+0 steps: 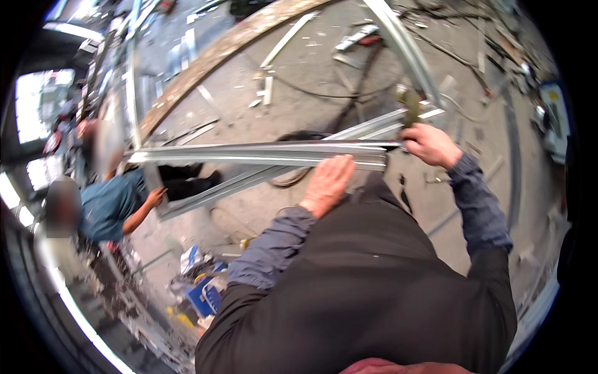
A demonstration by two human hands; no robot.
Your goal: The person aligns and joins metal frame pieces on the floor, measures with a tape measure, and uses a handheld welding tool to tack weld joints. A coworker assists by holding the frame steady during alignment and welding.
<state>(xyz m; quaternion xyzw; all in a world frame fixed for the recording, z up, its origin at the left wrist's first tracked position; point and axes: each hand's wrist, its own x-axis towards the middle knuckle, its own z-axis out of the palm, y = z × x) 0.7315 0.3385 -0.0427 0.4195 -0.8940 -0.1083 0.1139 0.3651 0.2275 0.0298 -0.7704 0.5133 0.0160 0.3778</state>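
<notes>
My left hand (pixel 330 182) lies with its fingers stretched out on the near end of a long silvery metal profile (pixel 261 153), which runs left toward a co-worker. My right hand (pixel 431 144) is closed just beyond the profile's right end. A dark, thin piece shows at its fingers, but I cannot make out what it grips. Right above these fingers is a blurred olive-brown object (pixel 410 107), its kind unclear. Below and behind the long profile, another metal profile (pixel 233 185) crosses at a slant.
At the left, a person in a teal shirt (pixel 118 202) has a hand by the frame. A wooden beam (pixel 205 65) arcs across the back left; another metal profile (pixel 408 53) rises at the back right. Cables (pixel 311 93) and offcuts litter the floor. A blue box (pixel 202 297) stands lower left.
</notes>
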